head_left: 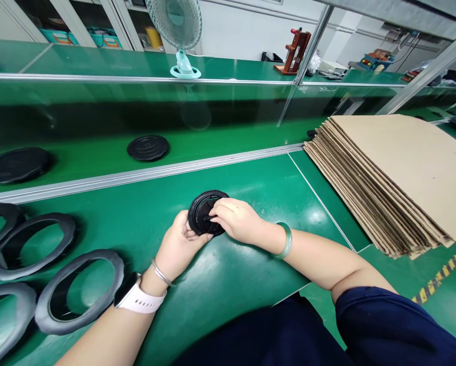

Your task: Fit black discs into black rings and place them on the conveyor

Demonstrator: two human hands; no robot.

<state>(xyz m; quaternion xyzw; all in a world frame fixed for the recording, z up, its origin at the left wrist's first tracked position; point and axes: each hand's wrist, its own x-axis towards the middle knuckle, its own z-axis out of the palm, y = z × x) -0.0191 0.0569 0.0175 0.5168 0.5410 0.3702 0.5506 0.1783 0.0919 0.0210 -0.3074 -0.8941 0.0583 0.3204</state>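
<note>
A round black part [202, 209] with a ridged rim and a recessed middle is tilted up off the green bench, its open face toward me. My left hand [184, 236] grips its lower left edge, thumb along the bottom of the rim and fingers behind. Over its right side, my right hand [235, 218] pinches with thumb and forefinger at the recessed middle. What those fingertips hold, if anything, is too small and dark to make out.
Several black rings [81, 292] lie at the left. Beyond a metal rail sit a black disc [148, 147] and a larger black disc [17, 165]. Flat cardboard sheets [406, 168] are stacked at the right. A fan [182, 66] stands on the raised shelf.
</note>
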